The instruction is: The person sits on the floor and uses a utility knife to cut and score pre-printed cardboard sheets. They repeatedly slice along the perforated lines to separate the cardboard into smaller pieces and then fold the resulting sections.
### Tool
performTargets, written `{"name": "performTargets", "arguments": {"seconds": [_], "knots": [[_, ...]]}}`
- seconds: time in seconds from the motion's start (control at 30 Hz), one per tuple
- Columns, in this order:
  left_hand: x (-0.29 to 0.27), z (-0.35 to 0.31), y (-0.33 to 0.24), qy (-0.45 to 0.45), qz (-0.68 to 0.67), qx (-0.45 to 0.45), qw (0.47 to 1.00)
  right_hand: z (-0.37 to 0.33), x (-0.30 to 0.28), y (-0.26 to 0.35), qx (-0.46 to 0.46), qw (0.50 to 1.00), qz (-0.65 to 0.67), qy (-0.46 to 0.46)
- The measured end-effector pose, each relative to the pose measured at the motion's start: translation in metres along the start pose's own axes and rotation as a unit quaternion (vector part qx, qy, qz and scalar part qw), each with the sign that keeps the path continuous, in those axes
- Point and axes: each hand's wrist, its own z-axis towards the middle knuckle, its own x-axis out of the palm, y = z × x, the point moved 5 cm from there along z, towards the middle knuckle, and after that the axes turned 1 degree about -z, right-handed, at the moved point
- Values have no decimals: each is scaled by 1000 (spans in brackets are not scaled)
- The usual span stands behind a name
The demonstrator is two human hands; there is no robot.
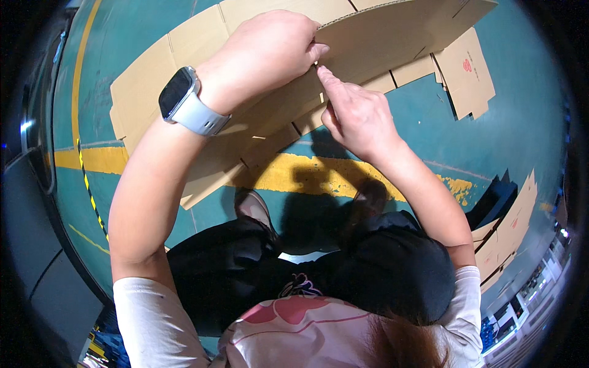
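Note:
My left hand (283, 46), with a grey-banded watch (193, 107) on its wrist, is closed at the edge of a large brown cardboard sheet (405, 34). The sheet stands tilted up from the cardboard beneath it. My right hand (361, 116) has its index finger stretched out, the tip at the cardboard just below my left thumb. Its other fingers are curled under and partly hidden, and I see nothing held in them. A tiny pale spot shows between the thumb and that fingertip, too small to name.
Flat cardboard (144, 92) with slots and flaps lies under the raised sheet, and a printed flap (467, 73) sticks out at the right. More cardboard (509, 236) leans at the lower right. Yellow lines (92, 161) cross the green floor. A dark grey cabinet-like object (46, 245) stands at the left.

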Motion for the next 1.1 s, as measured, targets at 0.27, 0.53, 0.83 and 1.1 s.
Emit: {"name": "performTargets", "arguments": {"seconds": [0.27,0.53,0.83,1.1], "knots": [[-4,-3,-5,3,24,-9,1000,-11,3,-1,17,999,7,27],[-3,-4,-7,-17,41,2,999,-16,-9,4,25,998,11,52],[-3,-6,-15,-7,38,-4,999,-9,-7,-3,18,998,-22,56],[0,-7,-17,2,37,-11,999,-25,-11,1,36,998,4,54]]}}
